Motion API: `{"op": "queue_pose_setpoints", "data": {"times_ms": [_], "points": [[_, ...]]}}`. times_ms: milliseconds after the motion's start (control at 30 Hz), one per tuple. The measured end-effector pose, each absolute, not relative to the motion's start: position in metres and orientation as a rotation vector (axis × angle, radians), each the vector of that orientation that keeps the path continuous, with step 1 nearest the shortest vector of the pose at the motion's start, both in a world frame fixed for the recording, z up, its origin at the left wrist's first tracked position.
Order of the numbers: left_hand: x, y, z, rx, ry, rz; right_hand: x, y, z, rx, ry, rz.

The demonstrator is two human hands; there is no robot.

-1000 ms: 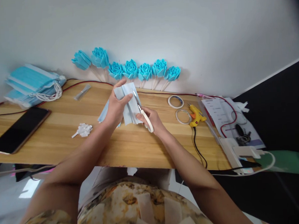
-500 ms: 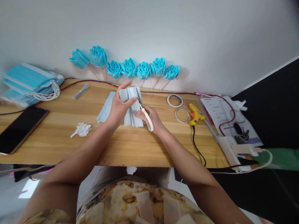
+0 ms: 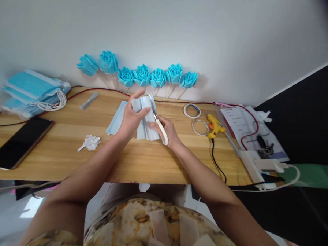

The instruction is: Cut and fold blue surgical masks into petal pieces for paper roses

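Observation:
My left hand (image 3: 133,117) is closed on a pale blue pleated face mask piece (image 3: 147,129), thumb on top and fingers behind it. In my right hand (image 3: 167,130) are white-handled scissors (image 3: 162,131), their blades lying along the right side of the mask piece. Whether the blades are fully closed is too small to tell. Another light blue mask piece (image 3: 116,120) lies flat on the table, partly under my left hand. Small white scraps (image 3: 90,142) form a little pile to the left of my forearm.
Several blue flowers on sticks (image 3: 142,75) lean on the wall. A mask stack (image 3: 30,89) and a phone (image 3: 20,143) lie left. Tape rolls (image 3: 192,111), a yellow glue gun (image 3: 215,126), papers (image 3: 237,123) and a power strip (image 3: 251,168) are right. A red-black cable (image 3: 96,88) runs behind.
The mask piece's lower right edge has swung slightly to the right by the scissors. Both hands keep nearly the same place and grip.

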State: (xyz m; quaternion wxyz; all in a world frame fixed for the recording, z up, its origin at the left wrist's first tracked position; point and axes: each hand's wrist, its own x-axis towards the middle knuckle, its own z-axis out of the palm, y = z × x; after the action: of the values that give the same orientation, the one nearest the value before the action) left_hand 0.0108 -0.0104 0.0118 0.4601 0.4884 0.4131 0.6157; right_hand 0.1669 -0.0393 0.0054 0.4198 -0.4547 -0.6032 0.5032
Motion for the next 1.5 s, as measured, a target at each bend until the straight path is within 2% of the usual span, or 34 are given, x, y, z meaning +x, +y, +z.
{"op": "queue_pose_setpoints", "data": {"times_ms": [533,833,1500], "points": [[0.008,-0.002,-0.002,1.284,0.964,1.539,0.169,-0.037,-0.008,-1.113,-1.510,1.243],[-0.002,0.012,-0.017,1.313,0.881,1.674,0.166,-0.038,-0.003,-1.123,-1.494,1.337],[0.007,-0.002,-0.004,1.388,0.946,1.561,0.166,-0.038,0.005,-1.108,-1.528,1.282]]}}
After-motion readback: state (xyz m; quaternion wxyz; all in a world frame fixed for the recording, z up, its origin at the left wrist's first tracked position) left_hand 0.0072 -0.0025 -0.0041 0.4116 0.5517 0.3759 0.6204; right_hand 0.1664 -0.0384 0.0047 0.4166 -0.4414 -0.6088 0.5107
